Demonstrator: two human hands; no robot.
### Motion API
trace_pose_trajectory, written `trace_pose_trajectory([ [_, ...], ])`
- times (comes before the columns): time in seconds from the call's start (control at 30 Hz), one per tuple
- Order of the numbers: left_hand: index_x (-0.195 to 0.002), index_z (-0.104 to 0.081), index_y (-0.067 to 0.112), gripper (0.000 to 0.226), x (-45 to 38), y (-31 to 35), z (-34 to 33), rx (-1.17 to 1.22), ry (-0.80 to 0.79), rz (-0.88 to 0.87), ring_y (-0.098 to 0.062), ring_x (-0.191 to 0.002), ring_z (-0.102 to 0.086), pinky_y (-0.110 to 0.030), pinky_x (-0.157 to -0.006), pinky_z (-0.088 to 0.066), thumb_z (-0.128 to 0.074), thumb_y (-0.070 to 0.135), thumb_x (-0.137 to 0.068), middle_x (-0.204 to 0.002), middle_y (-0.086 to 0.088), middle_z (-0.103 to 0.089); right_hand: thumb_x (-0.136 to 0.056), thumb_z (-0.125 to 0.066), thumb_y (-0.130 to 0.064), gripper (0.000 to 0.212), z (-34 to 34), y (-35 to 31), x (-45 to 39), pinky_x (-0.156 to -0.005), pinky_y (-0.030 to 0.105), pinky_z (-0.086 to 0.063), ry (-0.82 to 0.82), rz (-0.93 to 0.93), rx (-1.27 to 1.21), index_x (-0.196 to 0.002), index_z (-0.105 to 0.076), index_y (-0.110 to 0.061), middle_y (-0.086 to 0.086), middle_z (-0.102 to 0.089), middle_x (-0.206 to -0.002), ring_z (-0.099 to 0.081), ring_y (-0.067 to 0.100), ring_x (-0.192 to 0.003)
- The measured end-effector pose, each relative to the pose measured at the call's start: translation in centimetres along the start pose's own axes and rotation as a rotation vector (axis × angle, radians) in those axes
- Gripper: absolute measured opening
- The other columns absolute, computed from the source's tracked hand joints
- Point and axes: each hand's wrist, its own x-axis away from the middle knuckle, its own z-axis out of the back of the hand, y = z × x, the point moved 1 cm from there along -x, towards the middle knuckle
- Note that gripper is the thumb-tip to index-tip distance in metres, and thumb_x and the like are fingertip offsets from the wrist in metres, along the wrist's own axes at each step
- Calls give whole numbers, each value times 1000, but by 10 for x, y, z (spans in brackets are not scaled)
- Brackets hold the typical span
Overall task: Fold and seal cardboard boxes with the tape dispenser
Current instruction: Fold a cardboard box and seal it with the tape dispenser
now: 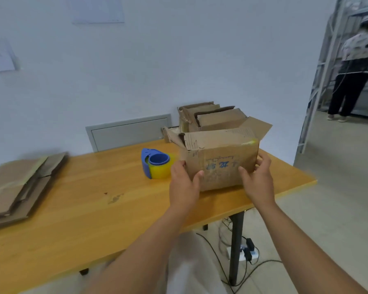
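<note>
A worn brown cardboard box [219,158] with blue print stands on the wooden table [94,200], its top flaps standing open. My left hand [184,183] grips its near left corner, thumb on the front face and fingers round the left side. My right hand [258,179] grips the near right corner the same way. A blue tape dispenser [156,163] with a yellowish tape roll stands on the table just left of the box, a little apart from my left hand.
More open cardboard boxes [210,117] stand behind the held box at the table's far edge. A stack of flattened cardboard [19,185] lies at the table's left end. Cables and a power strip [245,251] lie on the floor under the table. A person [353,66] stands by metal shelving at the far right.
</note>
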Motion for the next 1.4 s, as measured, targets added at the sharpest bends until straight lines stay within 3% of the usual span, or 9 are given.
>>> trace_pose_trajectory([
  [0.2,-134,-32,15,53,2,11,-44,-36,-54,24,-20,-121,-50,-34,-96,-49,-63,33,-95,-140,-5,-40,-89,-68,-48,94,8,26,-22,-100,46,-46,-161,54,312,-155,-2,-36,11,-14,-160,-38,32,-139],
  [0.33,-145,-23,17,66,4,3,-60,-147,-111,-90,-25,-126,-48,-33,-95,-47,-62,33,-95,-152,-8,-26,-88,-64,-56,105,9,34,-28,-115,52,-32,-168,137,563,-154,16,-40,6,23,-163,1,37,-152],
  [0.43,-151,-3,26,83,12,-5,-66,-213,-150,-286,-30,-130,-47,-23,-84,-46,-62,30,-94,-164,-10,-1,-85,-66,-58,107,5,29,-28,-119,56,-19,-106,429,667,-154,14,-41,7,18,-164,10,38,-152],
  [0.53,-149,19,45,97,15,-8,-68,-259,-227,-385,-31,-129,-49,-24,-75,-51,-59,30,-94,-164,-6,19,-84,-69,-57,112,-6,23,-37,-119,61,-17,-158,528,693,-153,19,-44,3,16,-165,13,35,-152],
  [0.67,-150,19,48,90,5,-13,-76,-394,-348,-412,-33,-142,-36,-32,-95,-50,-53,37,-97,-158,-7,35,-89,-64,-55,105,-16,26,-50,-119,59,-24,-211,481,700,-152,20,-45,-4,22,-164,21,31,-151],
  [0.77,-155,10,39,80,-6,-14,-87,-516,-385,-366,-34,-145,-28,-38,-110,-40,-45,48,-98,-158,-13,34,-91,-60,-55,98,-20,31,-62,-115,56,-33,-206,453,694,-154,15,-42,-5,26,-163,23,32,-150],
  [0.93,-155,13,34,80,-19,-12,-106,-595,-394,-301,-33,-147,-21,-40,-116,-29,-40,53,-98,-158,-14,33,-93,-62,-48,96,-30,33,-77,-104,51,-46,-211,422,652,-157,8,-39,-2,26,-163,22,35,-150],
  [1.13,-152,22,35,78,-30,-16,-114,-675,-406,-274,-32,-152,9,-48,-123,-7,-32,55,-99,-151,-12,43,-93,-64,-43,103,-35,41,-98,-106,52,-45,-276,440,625,-149,22,-47,-10,36,-159,27,29,-149],
  [1.4,-153,18,41,73,-34,-20,-99,-745,-462,-231,-33,-150,17,-53,-122,3,-29,56,-100,-159,-7,33,-92,-65,-45,101,-37,36,-95,-110,54,-42,-243,408,683,-154,16,-43,-8,28,-162,19,32,-151],
])
